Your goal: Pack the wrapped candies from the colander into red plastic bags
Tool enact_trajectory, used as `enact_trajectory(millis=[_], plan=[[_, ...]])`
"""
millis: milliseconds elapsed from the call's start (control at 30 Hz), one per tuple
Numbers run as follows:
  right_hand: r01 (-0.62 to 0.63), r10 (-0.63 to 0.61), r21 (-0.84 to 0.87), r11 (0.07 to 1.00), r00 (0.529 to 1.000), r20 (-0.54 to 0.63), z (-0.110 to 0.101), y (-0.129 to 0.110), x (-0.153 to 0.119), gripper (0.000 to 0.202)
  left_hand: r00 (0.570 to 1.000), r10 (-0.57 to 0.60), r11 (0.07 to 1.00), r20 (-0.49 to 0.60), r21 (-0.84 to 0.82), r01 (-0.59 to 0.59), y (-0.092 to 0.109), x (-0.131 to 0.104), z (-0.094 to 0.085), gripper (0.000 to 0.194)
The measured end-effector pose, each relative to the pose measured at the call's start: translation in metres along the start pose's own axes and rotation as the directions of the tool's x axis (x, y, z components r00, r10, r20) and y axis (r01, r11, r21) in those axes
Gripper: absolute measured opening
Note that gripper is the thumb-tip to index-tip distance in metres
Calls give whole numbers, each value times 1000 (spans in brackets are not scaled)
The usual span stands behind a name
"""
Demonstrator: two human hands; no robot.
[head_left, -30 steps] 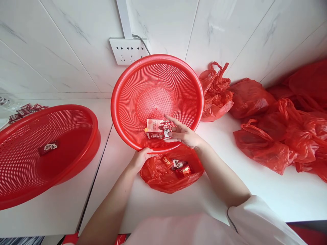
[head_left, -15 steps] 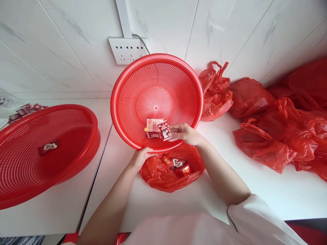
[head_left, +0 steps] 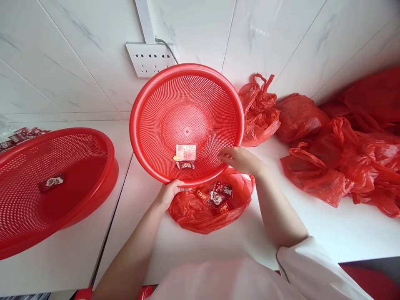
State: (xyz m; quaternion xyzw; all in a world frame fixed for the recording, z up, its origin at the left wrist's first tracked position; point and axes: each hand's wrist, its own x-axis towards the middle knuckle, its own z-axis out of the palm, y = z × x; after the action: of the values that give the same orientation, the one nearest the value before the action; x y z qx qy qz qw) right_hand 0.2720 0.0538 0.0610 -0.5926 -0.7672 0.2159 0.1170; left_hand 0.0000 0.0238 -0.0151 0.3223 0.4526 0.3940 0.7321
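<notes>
My left hand [head_left: 170,193] is closed on the near rim of a red plastic colander [head_left: 187,71], which tilts toward me. Inside it lie a pale pink printed packet [head_left: 186,152] with a yellow bit at its corner and a dark red packet [head_left: 185,165]. Over the colander's right rim, my right hand [head_left: 240,159] holds nothing, its fingers loosely apart. Below the colander, an open red plastic bag [head_left: 200,223] holds several small packets, among them a red patterned packet [head_left: 223,188] and a dark one with a white label [head_left: 216,198].
At left stands a second red colander [head_left: 93,137] with one dark packet [head_left: 51,182] in it. More packets [head_left: 28,132] lie behind it. Red bags [head_left: 325,166] are piled at right, with a knotted one [head_left: 259,112] nearer. A socket panel [head_left: 148,60] is on the wall.
The red patterned packet that my right hand held over the colander now lies in the open bag. My right hand has let go and moved slightly right. My left hand keeps the rim.
</notes>
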Motion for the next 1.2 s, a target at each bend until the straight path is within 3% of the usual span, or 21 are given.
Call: enact_trajectory(millis=[67, 133, 200, 300, 400, 600, 733, 800, 867, 933, 1000, 1067, 1200], plan=[[-97, 71, -153, 983, 984, -164, 19, -10, 9, 27, 1000, 26, 1000, 11, -4, -26, 0, 1, -1, 23], [-106, 37, -250, 962, 964, -264, 41, -21, 17, 31, 999, 27, 1000, 34, -16, -27, -1, 1, -1, 27], [94, -145, -226, 970, 964, -221, 62, -30, 23, 34, 999, 14, 999, 49, -32, -12, -2, 0, -1, 28], [402, -406, -61, 914, 910, -88, 84, -36, 26, 45, 999, 8, 999, 50, -54, -5, -5, 0, -1, 28], [436, -434, 80, 896, 900, -47, 88, -34, 25, 51, 998, 11, 998, 56, -61, -8, -6, 0, -1, 33], [465, -480, 275, 842, 877, -16, 72, -31, 22, 33, 996, -30, 997, 89, -62, 35, -7, 1, -4, 36], [311, -319, 472, 825, 945, -66, 78, -29, 28, 31, 995, -27, 997, 97, -72, 34, -5, -1, -3, 38], [167, -177, 681, 713, 983, -55, 83, -28, 32, 33, 994, -33, 996, 101, -74, 41, -3, -2, -1, 38], [31, -61, 899, 437, 998, -5, 85, -27, 35, 34, 995, -47, 996, 92, -72, 54, -1, -3, 1, 37], [-61, 11, 992, 115, 998, 60, 83, -28, 36, 35, 995, -63, 995, 80, -70, 68, 0, -4, 2, 35], [-96, 29, 994, -46, 995, 98, 76, -28, 34, 35, 995, -68, 994, 78, -76, 74, 1, -5, 3, 34], [-95, 12, 995, -41, 995, 96, 69, -28, 32, 33, 995, -64, 994, 78, -85, 71, 2, -5, 3, 32], [-66, 3, 995, 78, 998, 66, 62, -24, 29, 34, 997, -46, 994, 62, -99, 52, 3, -5, 4, 29]])
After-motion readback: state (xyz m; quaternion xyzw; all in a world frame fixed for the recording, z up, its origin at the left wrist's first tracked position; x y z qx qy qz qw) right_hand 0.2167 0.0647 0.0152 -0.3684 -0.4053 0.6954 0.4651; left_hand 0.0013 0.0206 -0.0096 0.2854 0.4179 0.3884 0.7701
